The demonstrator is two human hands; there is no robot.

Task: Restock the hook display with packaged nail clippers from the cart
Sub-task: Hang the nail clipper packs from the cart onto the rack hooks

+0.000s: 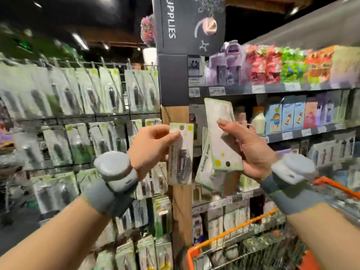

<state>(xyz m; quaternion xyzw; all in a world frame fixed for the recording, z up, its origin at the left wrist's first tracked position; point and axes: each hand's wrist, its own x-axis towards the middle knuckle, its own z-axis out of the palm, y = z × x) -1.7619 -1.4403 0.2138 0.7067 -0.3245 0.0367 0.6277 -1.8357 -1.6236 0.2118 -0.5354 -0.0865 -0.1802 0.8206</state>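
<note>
Before the wooden post [182, 201], left hand [151, 148] pinches a flat carded nail clipper pack [180, 153] at centre; right hand [251, 151] at 3 o'clock clasps several glossy packs [224, 133].

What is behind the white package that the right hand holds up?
Behind the white package, the right hand grips at least one more package, with green print. How many lie in that stack is covered. Further back stands a shelf of goods.

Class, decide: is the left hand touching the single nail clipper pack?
Touching. The head view shows the left hand pinching the nail clipper pack near its hang hole.
</note>
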